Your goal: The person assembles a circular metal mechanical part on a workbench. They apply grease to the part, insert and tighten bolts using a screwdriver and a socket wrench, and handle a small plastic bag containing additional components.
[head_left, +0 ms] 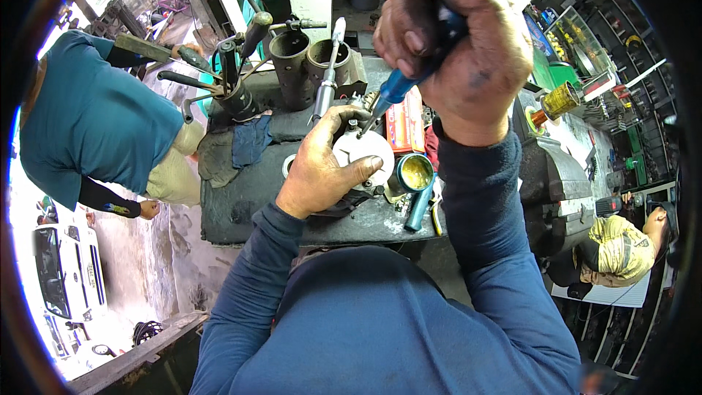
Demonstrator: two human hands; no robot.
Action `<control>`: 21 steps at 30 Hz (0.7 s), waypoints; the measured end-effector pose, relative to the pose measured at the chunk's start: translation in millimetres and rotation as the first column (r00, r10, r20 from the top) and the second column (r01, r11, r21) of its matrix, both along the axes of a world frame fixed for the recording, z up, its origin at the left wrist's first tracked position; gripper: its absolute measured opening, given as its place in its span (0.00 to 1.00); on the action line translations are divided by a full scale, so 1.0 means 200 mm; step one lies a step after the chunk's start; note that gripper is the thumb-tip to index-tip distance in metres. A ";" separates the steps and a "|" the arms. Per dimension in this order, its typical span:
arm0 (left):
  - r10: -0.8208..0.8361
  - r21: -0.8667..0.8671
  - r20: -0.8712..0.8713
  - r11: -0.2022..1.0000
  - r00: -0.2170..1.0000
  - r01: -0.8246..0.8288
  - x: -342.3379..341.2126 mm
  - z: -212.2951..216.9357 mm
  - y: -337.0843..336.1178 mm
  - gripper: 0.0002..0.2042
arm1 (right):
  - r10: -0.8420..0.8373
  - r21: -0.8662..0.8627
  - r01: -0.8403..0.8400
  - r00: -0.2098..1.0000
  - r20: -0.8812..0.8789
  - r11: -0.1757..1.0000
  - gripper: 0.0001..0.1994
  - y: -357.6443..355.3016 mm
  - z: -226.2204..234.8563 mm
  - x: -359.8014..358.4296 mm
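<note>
Head view: we are gripping a blue-handled screwdriver (398,84) in our right hand (457,36), fingers wrapping tight around the handle, raised high so the shaft is angling down onto the part below. Our left hand (322,168) is clamping a small round metal part (363,150) against the dark workbench (241,197), thumb pressing across its pale face to be keeping it from turning. Just beside it a tin of yellowish grease (414,173) is sitting open. A person in a teal shirt (95,121) is bending well apart at the left.
</note>
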State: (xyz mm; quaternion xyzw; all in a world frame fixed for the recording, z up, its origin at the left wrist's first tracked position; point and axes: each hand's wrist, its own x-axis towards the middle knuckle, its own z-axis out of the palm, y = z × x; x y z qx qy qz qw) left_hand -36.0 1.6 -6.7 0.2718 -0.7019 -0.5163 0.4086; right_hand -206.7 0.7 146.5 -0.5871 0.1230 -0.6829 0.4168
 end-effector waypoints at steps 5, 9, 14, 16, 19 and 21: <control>0.018 -0.014 0.034 1.000 0.999 -0.017 0.00 0.01 0.00 0.28 | -0.008 0.005 0.008 1.000 -0.011 1.000 0.15 -0.06 -0.03 -0.01; 0.030 -0.105 0.084 0.994 0.996 -0.021 0.00 0.00 -0.02 0.28 | -0.076 -0.069 0.070 0.993 -0.092 0.995 0.16 -0.11 -0.03 -0.01; 0.017 -0.117 0.061 0.993 0.998 -0.009 -0.01 -0.02 -0.03 0.27 | -0.116 -0.048 0.112 0.989 -0.094 0.993 0.15 -0.14 -0.03 0.00; 0.011 -0.095 0.050 0.995 0.999 -0.006 -0.01 -0.02 -0.03 0.27 | -0.190 -0.089 0.180 0.974 -0.127 0.980 0.15 -0.13 -0.03 0.00; 0.002 -0.059 0.026 0.998 1.000 0.000 -0.02 -0.02 -0.03 0.27 | -0.349 -0.153 0.324 0.919 -0.186 0.934 0.15 -0.11 -0.02 0.02; 0.006 -0.071 0.032 0.997 0.999 -0.004 -0.02 -0.02 -0.03 0.27 | -0.381 -0.108 0.367 0.906 -0.182 0.924 0.14 -0.08 -0.01 0.04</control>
